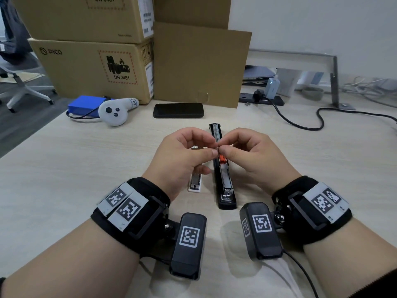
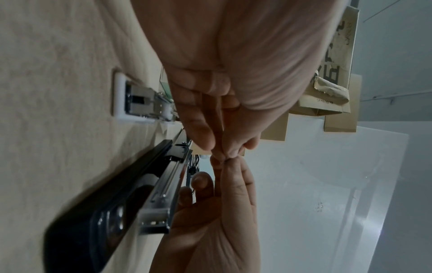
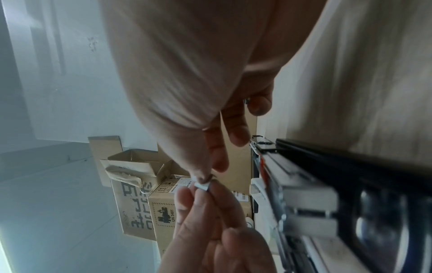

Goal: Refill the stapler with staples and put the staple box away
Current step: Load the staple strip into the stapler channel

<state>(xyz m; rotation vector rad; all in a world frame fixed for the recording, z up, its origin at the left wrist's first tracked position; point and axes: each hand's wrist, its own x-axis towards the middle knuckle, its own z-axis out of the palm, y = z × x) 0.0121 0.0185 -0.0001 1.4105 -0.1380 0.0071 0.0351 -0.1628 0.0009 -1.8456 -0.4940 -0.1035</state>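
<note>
Stapler [image 1: 223,175] lies open on the worktop [image 1: 86,168] beneath my hands; left hand [image 1: 182,155] and right hand [image 1: 251,155] fingers pinch a small staple strip [image 3: 202,186], light and brittle, best held by its sides. Staple box [image 1: 195,183] rests alongside.

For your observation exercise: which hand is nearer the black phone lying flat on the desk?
Left. The left hand sits below the phone; the right hand lies further right.

The stapler [image 1: 223,168] is showing glossy black plastic around a shiny metal channel, lying on a matt pale wood-grain table [image 1: 86,168].
</note>
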